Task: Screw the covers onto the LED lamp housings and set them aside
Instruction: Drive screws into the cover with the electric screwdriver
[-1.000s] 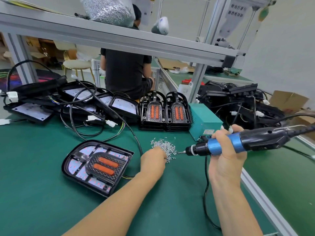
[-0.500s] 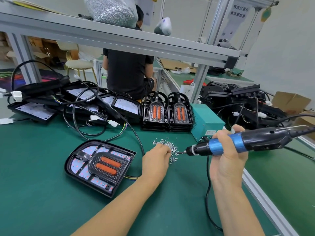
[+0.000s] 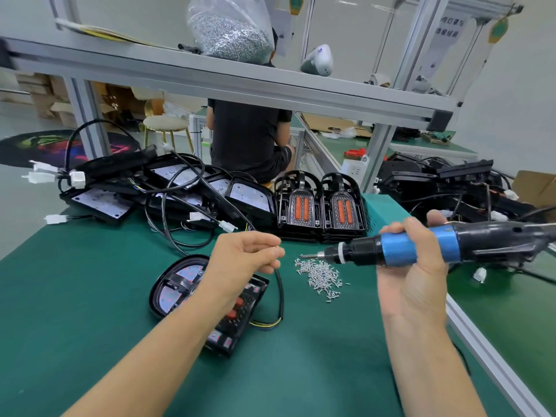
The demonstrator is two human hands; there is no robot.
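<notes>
- The lamp housing [image 3: 180, 284] with its cover [image 3: 240, 308] lies flat on the green table [image 3: 75, 311] at about 7 o'clock from the centre of view, partly hidden under the left forearm; its long axis runs from 10 o'clock to 4 o'clock.
- The left hand [image 3: 240, 260] hovers just above the housing's 1 o'clock end, fingers curled, thumb and forefinger pinching what looks like a single small screw [image 3: 277, 247].
- The loose screw pile [image 3: 320, 273] sits on the table at 3 o'clock from the left hand, between the two hands.
- The right hand [image 3: 421, 266] wraps its fingers round the blue grip of the electric screwdriver [image 3: 421, 246], held nearly level, its bit [image 3: 308, 255] pointing to 9 o'clock, just over the pile.
- The housing lies at 7 o'clock from the bit, nearer the left hand; by my reading the screw must meet the bit first, then both must drop to the cover.
- Bare housings [image 3: 168, 188] are heaped at 10 o'clock, and stacked covers [image 3: 320, 206] stand at 12 o'clock.
</notes>
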